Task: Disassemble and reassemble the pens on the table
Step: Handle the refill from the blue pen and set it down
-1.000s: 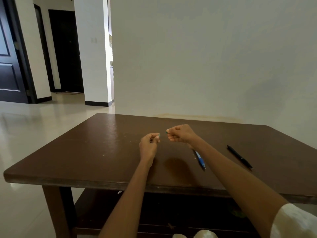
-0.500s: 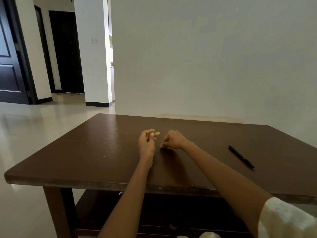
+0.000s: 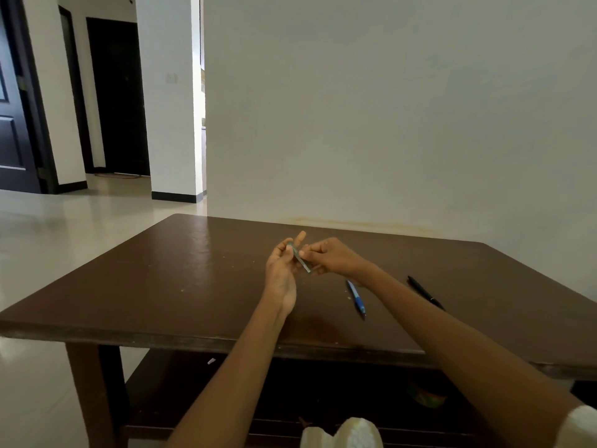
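Both hands meet above the middle of the brown table (image 3: pixel 168 279). A thin grey-green pen part (image 3: pixel 301 260) runs slantwise between them. My left hand (image 3: pixel 282 270) holds its upper end with one finger pointing up. My right hand (image 3: pixel 332 257) pinches the lower stretch of the same part. A blue pen (image 3: pixel 356 299) lies flat on the table just under my right wrist. A black pen (image 3: pixel 423 291) lies further right, partly hidden behind my right forearm.
The table stands against a white wall at the back. Its front edge runs close below my forearms, with a lower shelf (image 3: pixel 181 376) underneath. A tiled floor and dark doorways lie to the left.
My right hand was lowered to the tabletop, then rose again. Now both hands hold a thin pen part between them, and the blue pen shows again beside my right wrist.
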`<state>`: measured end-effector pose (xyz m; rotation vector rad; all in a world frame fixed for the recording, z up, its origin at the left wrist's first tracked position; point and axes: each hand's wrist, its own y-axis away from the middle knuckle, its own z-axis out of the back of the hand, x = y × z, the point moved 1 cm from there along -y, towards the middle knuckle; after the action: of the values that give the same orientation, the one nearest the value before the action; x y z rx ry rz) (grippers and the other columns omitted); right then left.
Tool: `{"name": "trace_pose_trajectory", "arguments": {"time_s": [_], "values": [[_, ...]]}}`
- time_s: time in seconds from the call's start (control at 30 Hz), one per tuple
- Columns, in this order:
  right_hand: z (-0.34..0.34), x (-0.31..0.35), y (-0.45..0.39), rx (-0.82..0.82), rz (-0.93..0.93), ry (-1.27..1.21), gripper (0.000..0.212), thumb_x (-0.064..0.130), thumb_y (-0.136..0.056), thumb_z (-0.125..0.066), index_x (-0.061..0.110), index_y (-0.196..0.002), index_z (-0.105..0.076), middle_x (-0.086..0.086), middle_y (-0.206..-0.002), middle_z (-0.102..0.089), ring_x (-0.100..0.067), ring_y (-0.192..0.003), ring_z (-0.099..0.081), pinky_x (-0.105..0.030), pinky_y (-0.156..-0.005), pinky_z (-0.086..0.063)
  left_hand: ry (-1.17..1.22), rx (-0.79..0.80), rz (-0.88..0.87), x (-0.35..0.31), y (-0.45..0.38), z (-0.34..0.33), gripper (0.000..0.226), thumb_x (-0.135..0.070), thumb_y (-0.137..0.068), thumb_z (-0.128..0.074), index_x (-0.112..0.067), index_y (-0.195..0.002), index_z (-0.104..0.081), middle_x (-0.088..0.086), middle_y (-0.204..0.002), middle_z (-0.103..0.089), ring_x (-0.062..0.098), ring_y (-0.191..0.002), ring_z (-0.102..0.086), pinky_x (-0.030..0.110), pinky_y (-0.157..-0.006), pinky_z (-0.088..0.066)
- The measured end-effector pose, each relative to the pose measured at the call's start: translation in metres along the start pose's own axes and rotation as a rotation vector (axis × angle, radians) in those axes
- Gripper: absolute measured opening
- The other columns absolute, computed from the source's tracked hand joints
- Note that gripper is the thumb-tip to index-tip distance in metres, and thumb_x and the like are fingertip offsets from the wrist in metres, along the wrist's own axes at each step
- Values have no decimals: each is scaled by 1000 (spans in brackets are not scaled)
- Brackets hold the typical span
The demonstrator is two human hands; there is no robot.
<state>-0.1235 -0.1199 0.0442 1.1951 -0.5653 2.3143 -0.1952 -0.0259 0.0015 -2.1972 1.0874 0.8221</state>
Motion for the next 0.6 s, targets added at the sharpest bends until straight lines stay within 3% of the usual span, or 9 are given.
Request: {"name": "trace_pose_trajectory", "arguments": {"time_s": [0.07, 0.17, 0.3, 0.4, 0.6], "values": [[3, 1, 7, 17, -3, -12, 16, 20, -90, -61, 8, -89, -71, -1, -82, -69, -5, -73, -65, -16, -68, -54, 62, 42, 34, 0, 5, -5, 13, -10, -100, -35, -14, -103, -46, 5, -122, -61, 22, -106, -59, 42, -103, -39], [10, 2, 14, 2, 14, 20, 16, 19, -86, -66, 7, -96, -72, 2, -81, -70, -4, -74, -65, -15, -67, -52, 189, 73, 79, 4, 11, -5, 15, -13, -99, -35, -13, -107, -48, 10, -128, -57, 24, -107, -60, 43, -102, -41], [18, 8, 19, 4, 93, 300, 20, 18, -85, -67, 7, -101, -70, -5, -86, -70, -3, -74, -61, -14, -67, -50, 406, -24, 149, 12, 16, 2, 45, -39, -100, -26, -11, -128, -46, 14, -137, -50, 28, -117, -53, 35, -92, -44], [15, 8, 19, 21, 171, 608, 20, 23, -84, -68, 14, -101, -70, 11, -80, -64, 7, -65, -55, -9, -62, -38, 528, -82, 173, 16, 16, 7, 66, -53, -97, -16, -7, -139, -35, 17, -141, -45, 33, -127, -45, 41, -100, -38], [4, 2, 18, 33, 218, 803, 23, 27, -86, -65, 19, -107, -69, 2, -103, -66, -2, -83, -52, -15, -71, -39, 648, -134, 227, 17, 11, 12, 76, -58, -95, -7, -3, -144, -24, 19, -146, -36, 35, -134, -34, 47, -112, -24]]}}
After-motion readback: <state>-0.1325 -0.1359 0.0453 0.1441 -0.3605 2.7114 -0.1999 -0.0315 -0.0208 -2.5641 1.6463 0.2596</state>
